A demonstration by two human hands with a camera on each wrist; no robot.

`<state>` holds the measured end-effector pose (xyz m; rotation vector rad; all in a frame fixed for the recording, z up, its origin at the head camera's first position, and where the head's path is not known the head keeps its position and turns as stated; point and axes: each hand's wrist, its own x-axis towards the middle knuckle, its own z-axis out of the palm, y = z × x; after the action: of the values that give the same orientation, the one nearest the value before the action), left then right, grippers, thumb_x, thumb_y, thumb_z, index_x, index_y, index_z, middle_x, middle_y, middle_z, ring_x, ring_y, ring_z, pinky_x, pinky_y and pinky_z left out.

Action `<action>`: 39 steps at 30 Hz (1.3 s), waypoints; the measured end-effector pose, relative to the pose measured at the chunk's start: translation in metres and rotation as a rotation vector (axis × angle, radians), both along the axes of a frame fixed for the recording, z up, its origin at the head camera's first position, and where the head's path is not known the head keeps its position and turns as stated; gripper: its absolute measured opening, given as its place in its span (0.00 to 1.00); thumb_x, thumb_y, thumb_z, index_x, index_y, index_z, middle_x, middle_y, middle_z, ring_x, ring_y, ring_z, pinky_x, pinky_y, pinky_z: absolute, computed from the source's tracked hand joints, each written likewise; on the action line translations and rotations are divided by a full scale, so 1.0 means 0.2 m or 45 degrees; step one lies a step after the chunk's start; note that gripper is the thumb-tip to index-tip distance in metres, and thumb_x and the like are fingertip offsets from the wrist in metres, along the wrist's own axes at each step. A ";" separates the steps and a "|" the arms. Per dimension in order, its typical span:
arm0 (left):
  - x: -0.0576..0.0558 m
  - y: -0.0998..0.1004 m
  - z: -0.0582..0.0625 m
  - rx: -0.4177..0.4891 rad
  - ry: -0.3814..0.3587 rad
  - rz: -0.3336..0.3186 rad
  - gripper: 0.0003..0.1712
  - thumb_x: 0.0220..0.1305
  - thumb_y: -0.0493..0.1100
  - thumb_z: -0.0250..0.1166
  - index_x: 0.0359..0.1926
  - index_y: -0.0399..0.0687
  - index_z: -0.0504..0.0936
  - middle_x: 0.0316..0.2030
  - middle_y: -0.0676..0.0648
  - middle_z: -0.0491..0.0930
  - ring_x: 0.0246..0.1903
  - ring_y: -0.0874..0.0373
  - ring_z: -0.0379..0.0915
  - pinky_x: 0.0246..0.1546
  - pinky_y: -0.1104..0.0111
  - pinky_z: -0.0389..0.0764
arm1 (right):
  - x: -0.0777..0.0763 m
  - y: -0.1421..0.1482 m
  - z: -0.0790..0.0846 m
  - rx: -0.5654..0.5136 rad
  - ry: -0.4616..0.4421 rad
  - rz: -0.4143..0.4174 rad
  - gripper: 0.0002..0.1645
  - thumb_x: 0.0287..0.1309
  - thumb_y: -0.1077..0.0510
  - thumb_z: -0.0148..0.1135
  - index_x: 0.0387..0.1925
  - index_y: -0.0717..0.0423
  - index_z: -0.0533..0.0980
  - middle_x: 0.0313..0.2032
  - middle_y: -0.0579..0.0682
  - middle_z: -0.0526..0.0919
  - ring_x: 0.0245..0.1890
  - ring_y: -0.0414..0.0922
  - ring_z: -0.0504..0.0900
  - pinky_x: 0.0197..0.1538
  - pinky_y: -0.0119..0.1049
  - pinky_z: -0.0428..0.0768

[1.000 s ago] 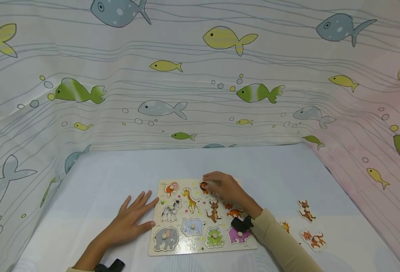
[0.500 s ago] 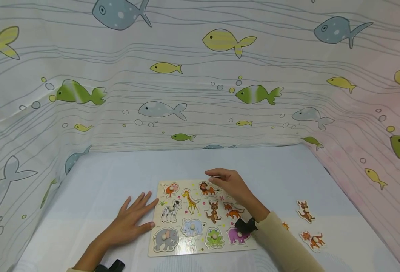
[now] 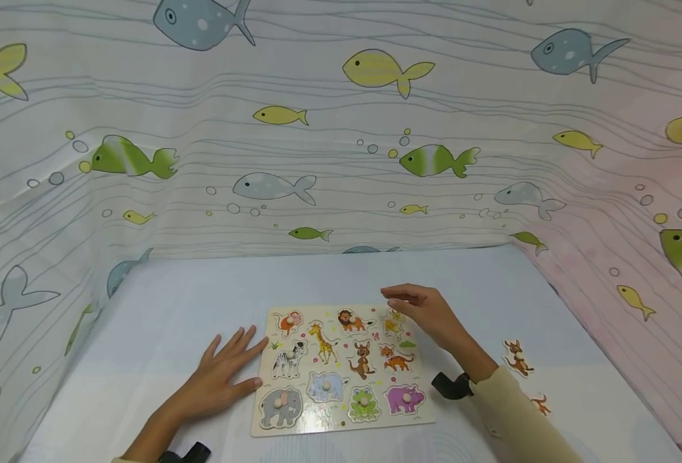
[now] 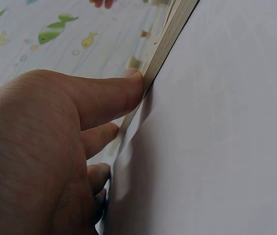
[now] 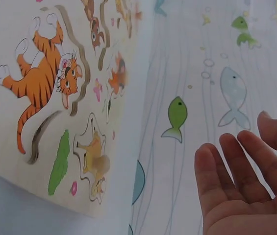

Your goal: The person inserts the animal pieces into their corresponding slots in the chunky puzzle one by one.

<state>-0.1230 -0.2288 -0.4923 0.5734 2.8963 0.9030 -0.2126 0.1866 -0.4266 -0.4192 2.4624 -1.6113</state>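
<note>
A wooden animal knob puzzle board (image 3: 329, 424) lies on the table. Thumb and index fingertip of my left hand (image 3: 216, 379) touch its left edge, the other fingers spread on the cloth. In the left wrist view that thumb presses the board's side (image 4: 160, 54). My right hand (image 3: 430, 312) hovers by the upper right corner, fingers loosely extended, holding nothing. Just below it sits a yellow animal piece (image 5: 96, 152) with a knob, in its slot. Lion (image 3: 354, 320), monkey (image 3: 289, 321), elephant (image 3: 281, 408), frog (image 3: 364, 405) and hippo (image 3: 406, 399) pieces also fill slots. A recess surrounds the printed tiger (image 5: 42, 73).
Right of the board lies a loose kangaroo piece (image 3: 517, 358). Below it a loose tiger piece (image 3: 540, 404) is mostly hidden by my right sleeve (image 3: 520, 411). A fish-print curtain (image 3: 329, 148) encloses the table's back and sides.
My right hand has moved right, from over the lion to beside the upper right corner, uncovering the yellow animal piece. Its sleeve now covers most of the loose tiger. The left hand stays put.
</note>
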 end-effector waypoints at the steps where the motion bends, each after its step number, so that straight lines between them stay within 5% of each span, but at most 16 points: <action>1: 0.00 0.00 0.00 -0.003 -0.001 0.003 0.41 0.61 0.62 0.66 0.72 0.55 0.69 0.76 0.38 0.57 0.76 0.32 0.47 0.72 0.36 0.36 | 0.00 0.01 0.00 0.004 -0.002 -0.003 0.23 0.65 0.44 0.64 0.57 0.49 0.81 0.58 0.47 0.84 0.59 0.47 0.81 0.56 0.29 0.80; 10: 0.00 0.01 0.00 0.008 -0.005 0.002 0.41 0.61 0.61 0.67 0.72 0.56 0.69 0.76 0.38 0.57 0.76 0.32 0.46 0.73 0.36 0.36 | 0.06 0.14 0.00 0.043 -0.018 -0.073 0.25 0.64 0.43 0.65 0.57 0.50 0.81 0.59 0.49 0.83 0.60 0.47 0.81 0.60 0.34 0.80; 15: 0.00 0.01 -0.01 0.001 -0.008 0.005 0.41 0.61 0.62 0.66 0.72 0.56 0.69 0.76 0.38 0.57 0.76 0.32 0.46 0.72 0.36 0.36 | 0.09 0.22 -0.01 0.079 -0.014 -0.106 0.21 0.64 0.43 0.65 0.56 0.43 0.81 0.58 0.48 0.84 0.59 0.40 0.81 0.58 0.28 0.79; 19: 0.01 0.01 0.00 0.002 0.000 0.007 0.40 0.61 0.62 0.66 0.72 0.56 0.69 0.76 0.38 0.57 0.76 0.32 0.47 0.73 0.36 0.36 | 0.12 0.29 -0.01 0.076 0.015 -0.114 0.22 0.65 0.45 0.65 0.56 0.46 0.81 0.58 0.52 0.83 0.55 0.36 0.83 0.55 0.24 0.79; 25: 0.01 0.01 0.00 0.025 0.007 0.006 0.40 0.62 0.62 0.65 0.72 0.55 0.70 0.76 0.38 0.57 0.75 0.31 0.47 0.72 0.36 0.37 | 0.17 0.40 -0.01 0.082 0.018 -0.141 0.22 0.65 0.47 0.65 0.57 0.52 0.80 0.58 0.55 0.83 0.58 0.45 0.84 0.54 0.21 0.78; 39: 0.00 0.00 -0.02 -0.002 0.017 0.005 0.40 0.62 0.63 0.65 0.72 0.57 0.69 0.76 0.38 0.57 0.75 0.32 0.47 0.73 0.37 0.36 | 0.26 0.60 0.01 0.135 0.021 -0.224 0.23 0.69 0.47 0.61 0.60 0.50 0.79 0.60 0.54 0.82 0.55 0.25 0.79 0.54 0.18 0.76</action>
<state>-0.1232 -0.2292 -0.4956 0.5766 2.9107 0.9004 -0.1611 0.3074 -0.4237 -0.2064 2.6482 -1.5339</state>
